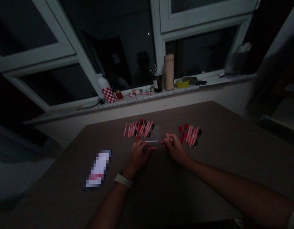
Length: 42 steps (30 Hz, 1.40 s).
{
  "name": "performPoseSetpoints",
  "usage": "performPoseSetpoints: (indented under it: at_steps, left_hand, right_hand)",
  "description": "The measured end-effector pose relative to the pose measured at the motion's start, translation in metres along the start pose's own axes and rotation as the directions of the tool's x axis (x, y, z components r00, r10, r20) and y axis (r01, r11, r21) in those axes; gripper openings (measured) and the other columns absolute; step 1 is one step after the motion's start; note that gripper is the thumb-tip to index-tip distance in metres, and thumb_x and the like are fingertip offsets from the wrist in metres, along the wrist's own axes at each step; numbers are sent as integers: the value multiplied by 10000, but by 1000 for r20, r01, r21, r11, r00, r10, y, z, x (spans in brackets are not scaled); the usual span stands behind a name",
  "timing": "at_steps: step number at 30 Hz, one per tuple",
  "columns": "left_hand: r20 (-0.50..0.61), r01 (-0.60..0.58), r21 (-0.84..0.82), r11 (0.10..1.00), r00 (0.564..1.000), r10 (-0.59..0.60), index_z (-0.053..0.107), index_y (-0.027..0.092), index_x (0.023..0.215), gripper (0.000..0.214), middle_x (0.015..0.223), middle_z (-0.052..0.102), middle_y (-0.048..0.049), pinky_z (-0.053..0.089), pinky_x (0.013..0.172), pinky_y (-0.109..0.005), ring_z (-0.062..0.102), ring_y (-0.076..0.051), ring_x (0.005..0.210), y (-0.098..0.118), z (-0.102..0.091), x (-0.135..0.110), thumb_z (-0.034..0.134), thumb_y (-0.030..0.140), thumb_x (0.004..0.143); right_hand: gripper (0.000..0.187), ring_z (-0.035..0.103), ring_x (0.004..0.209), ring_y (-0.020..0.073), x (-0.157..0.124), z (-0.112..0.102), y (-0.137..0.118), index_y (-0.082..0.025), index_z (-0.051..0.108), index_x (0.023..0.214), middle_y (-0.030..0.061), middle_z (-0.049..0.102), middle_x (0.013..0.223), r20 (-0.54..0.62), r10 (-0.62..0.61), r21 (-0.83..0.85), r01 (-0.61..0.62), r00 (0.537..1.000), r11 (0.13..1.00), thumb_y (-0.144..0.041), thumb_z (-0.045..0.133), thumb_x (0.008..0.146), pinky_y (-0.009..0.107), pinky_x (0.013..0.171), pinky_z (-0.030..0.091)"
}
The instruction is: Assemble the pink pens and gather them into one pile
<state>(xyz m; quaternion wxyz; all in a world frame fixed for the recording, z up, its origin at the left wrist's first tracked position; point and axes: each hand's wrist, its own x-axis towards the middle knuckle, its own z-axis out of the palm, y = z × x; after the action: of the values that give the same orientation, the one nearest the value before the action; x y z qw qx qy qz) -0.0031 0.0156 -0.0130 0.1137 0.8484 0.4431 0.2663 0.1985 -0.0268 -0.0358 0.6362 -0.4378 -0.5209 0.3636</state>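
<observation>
My left hand, with a pale watch band at the wrist, is closed on a pink pen barrel that points right. A thin white stick, like a pen refill, stretches from the left fingers toward the right hand; which hand grips it I cannot tell. My right hand pinches a pink pen part, its exact shape blurred in the dim light. Just beyond the left hand lies a row of pink, red and black pens. A smaller group of pens lies right of my right hand.
A phone with a lit screen lies on the dark table, left of my left hand. On the windowsill stand a checkered bottle, a small red jar, a dark drink cup, a tall flask and a yellow tape roll.
</observation>
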Motion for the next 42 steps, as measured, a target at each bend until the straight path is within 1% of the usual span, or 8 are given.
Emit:
performPoseSetpoints:
  at_steps: [3, 6, 11, 17, 22, 28, 37, 42]
  left_hand:
    - [11, -5, -2, 1000, 1000, 5, 673, 215, 961, 165, 1025, 619, -64, 400, 851, -370, 530, -244, 981, 0, 0, 0, 590, 339, 891]
    - [22, -10, -10, 1000, 1000, 10, 672, 208, 950, 216, 1003, 623, -70, 396, 841, -363, 534, -242, 970, 0, 0, 0, 564, 390, 909]
    - [23, -27, -4, 1000, 999, 27, 666, 208, 944, 251, 984, 631, -63, 398, 853, -362, 539, -238, 965, 4, -2, 0, 566, 435, 905]
    - [27, -20, 17, 1000, 999, 20, 658, 217, 939, 257, 991, 639, -51, 406, 845, -354, 543, -230, 956, 7, -2, -1, 561, 452, 903]
    - [4, 44, 83, 996, 999, -45, 660, 249, 1073, 263, 1104, 617, -56, 399, 876, -371, 526, -240, 1032, 4, -1, -1, 549, 423, 910]
    - [-24, 198, 230, 953, 980, -198, 598, 323, 1258, 341, 1271, 547, -68, 389, 834, -382, 469, -273, 1114, 1, -3, 0, 478, 366, 942]
    - [-33, 263, 231, 937, 964, -262, 675, 253, 1022, 182, 1177, 575, -70, 367, 824, -368, 475, -265, 1083, 1, -4, 0, 556, 312, 898]
    - [-26, 230, 233, 945, 973, -231, 662, 235, 954, 132, 1120, 586, -60, 353, 816, -355, 474, -256, 1063, -2, -3, 0, 567, 305, 894]
  right_hand:
    - [239, 621, 736, 162, 1, -1, 3, -210, 492, 979, 33, 670, 874, -33, -23, -60, 21, 999, 998, -443, 486, 927, 294, 705, 474]
    - [204, 613, 802, 185, 1, -5, 2, -198, 540, 969, 46, 657, 879, -40, -71, -278, 57, 997, 959, -387, 469, 935, 312, 750, 468]
    - [184, 580, 953, 209, 10, -16, 1, -186, 639, 973, 79, 614, 988, 163, -119, -674, 199, 979, 711, -283, 489, 927, 321, 851, 447]
    - [354, 602, 982, 191, 20, -17, 0, -262, 589, 1272, 80, 562, 1194, 247, 12, -820, 203, 969, 534, -332, 494, 939, 275, 806, 462]
    - [312, 625, 977, 195, 19, -14, -7, -333, 650, 1200, 42, 545, 1283, 327, 86, -865, 262, 941, 428, -357, 482, 939, 265, 751, 461]
    - [258, 624, 1009, 196, 20, -16, -7, -291, 726, 1061, 39, 581, 1260, 336, 82, -837, 258, 938, 482, -250, 533, 895, 266, 809, 456]
    - [288, 600, 1039, 197, 23, -15, 3, -235, 678, 1146, 61, 622, 1164, 381, 24, -762, 300, 924, 574, -264, 590, 873, 270, 866, 441]
    - [211, 603, 1007, 182, 22, -16, 4, -228, 698, 1044, 46, 630, 1104, 425, 11, -729, 335, 905, 596, -224, 564, 882, 260, 857, 430]
